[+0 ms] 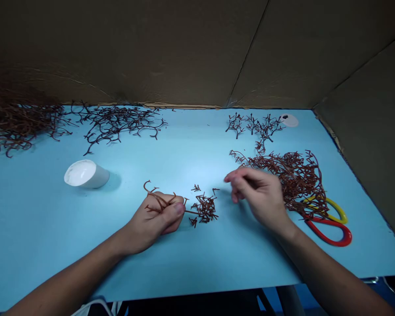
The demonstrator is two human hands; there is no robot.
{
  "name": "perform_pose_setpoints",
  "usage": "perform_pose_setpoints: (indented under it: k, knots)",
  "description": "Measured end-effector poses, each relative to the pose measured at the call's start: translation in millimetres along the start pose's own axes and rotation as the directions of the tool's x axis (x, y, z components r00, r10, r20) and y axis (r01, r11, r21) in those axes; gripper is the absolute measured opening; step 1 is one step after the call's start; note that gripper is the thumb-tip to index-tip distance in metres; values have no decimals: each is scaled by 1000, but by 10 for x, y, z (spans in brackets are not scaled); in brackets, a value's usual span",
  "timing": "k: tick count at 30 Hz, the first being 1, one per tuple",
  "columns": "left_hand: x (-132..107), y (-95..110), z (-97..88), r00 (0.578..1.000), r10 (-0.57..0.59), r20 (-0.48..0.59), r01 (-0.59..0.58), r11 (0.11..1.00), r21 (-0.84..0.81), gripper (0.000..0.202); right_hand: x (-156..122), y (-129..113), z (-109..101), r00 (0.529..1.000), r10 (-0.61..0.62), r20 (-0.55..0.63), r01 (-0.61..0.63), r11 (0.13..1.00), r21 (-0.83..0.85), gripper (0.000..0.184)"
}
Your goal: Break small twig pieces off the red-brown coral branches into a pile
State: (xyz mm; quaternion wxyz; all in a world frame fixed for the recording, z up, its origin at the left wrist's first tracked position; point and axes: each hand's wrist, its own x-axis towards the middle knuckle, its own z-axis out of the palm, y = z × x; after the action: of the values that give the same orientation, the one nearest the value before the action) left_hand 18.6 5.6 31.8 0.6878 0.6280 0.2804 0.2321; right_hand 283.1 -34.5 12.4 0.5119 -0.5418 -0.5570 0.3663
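Note:
My left hand point(158, 217) is closed on a brown plastic branch piece point(202, 208); its twiggy tip sticks out to the right over the blue table point(184, 145), and curved stems poke out above my fingers. My right hand point(260, 195) hovers just right of that tip, fingers loosely curled and pinched together, with nothing visible in them. Directly behind my right hand lies a heap of the same brown branches point(292, 175).
A white cup point(85, 174) lies on its side at the left. More branch piles sit at the far left point(16, 118), back centre-left point(118, 123) and back right point(255, 125). Scissors with red and yellow handles point(329, 224) lie under the right heap. A white lid point(289, 120) and cardboard walls stand behind.

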Motion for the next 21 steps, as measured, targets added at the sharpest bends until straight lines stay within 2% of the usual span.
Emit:
perform_pose_setpoints:
  k: [2, 4, 7, 12, 16, 19, 21]
  knots:
    - [14, -4, -6, 1000, -6, 6, 6, 1000, 13, 68, -46, -11, 69, 982, -81, 170, 107, 983, -150, 18]
    - [28, -14, -3, 1000, -9, 12, 9, 1000, 28, 69, -101, -22, 136, 942, -154, 299, 230, 943, -241, 25]
    - [44, -28, 1, 999, -16, 28, 15, 999, 44, 71, -145, -37, 168, 899, -174, 401, 317, 893, -321, 34]
    - [56, -61, -4, 1000, -9, 23, 8, 998, 67, 72, -136, -43, 133, 902, -176, 394, 309, 901, -305, 38]
    - [65, -75, 4, 1000, -3, 25, 0, 995, 99, 72, -132, 3, 166, 899, -224, 376, 327, 915, -238, 30]
    - [63, -79, 19, 999, -5, 35, 0, 992, 129, 71, -133, 28, 205, 913, -209, 351, 284, 942, -177, 24]
    - [59, -91, 28, 999, -13, 33, 8, 991, 136, 69, -134, 27, 221, 909, -209, 362, 265, 958, -113, 28]
